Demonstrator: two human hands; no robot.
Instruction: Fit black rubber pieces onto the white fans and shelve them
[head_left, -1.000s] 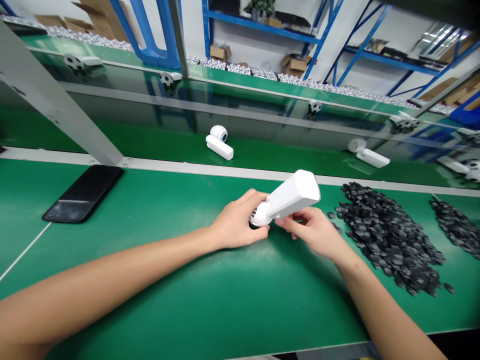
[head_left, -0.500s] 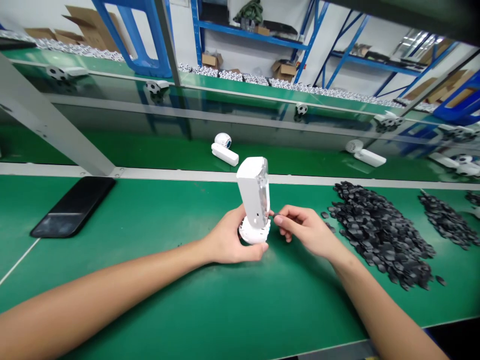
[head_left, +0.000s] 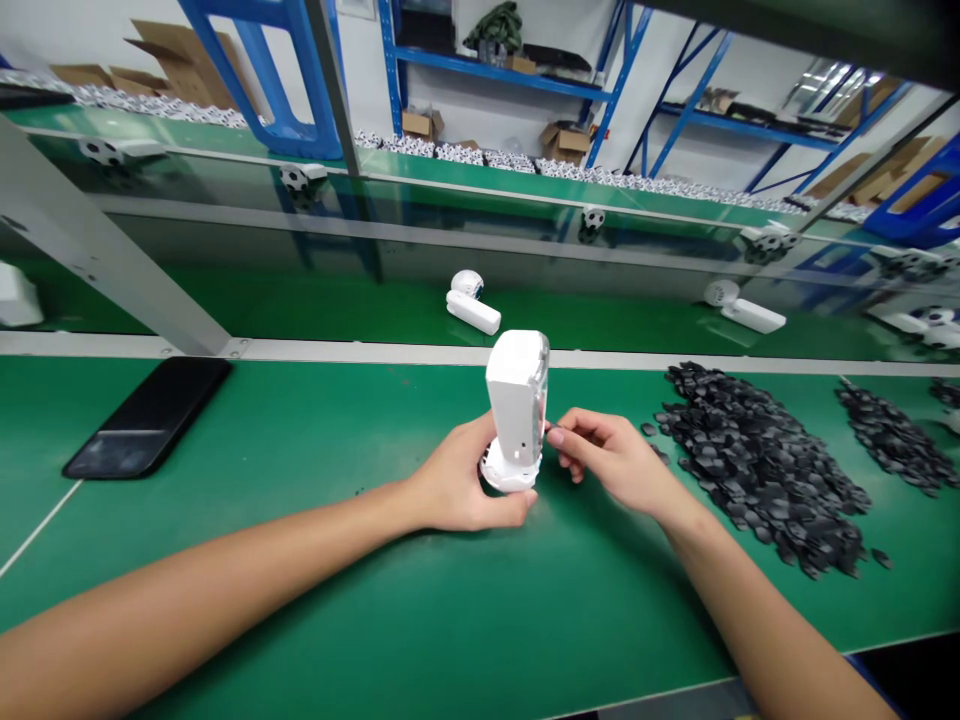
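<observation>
Snugly, the left hand (head_left: 465, 475) wraps the round base of a white plastic device (head_left: 516, 400), holding it upright above the green bench (head_left: 300, 600), while the right hand (head_left: 607, 460) pinches a small dark piece (head_left: 553, 432) beside it.

Green bench (head_left: 585, 620) runs between the right hand (head_left: 615, 460) and the heap of black pieces (head_left: 757, 470); a black phone (head_left: 146, 418) lies left, a white rail (head_left: 360, 350) along the far edge.

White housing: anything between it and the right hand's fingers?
Nothing visible except the small dark piece pinched in the right hand's fingers, right at the white housing, which the left hand holds upright.
</observation>
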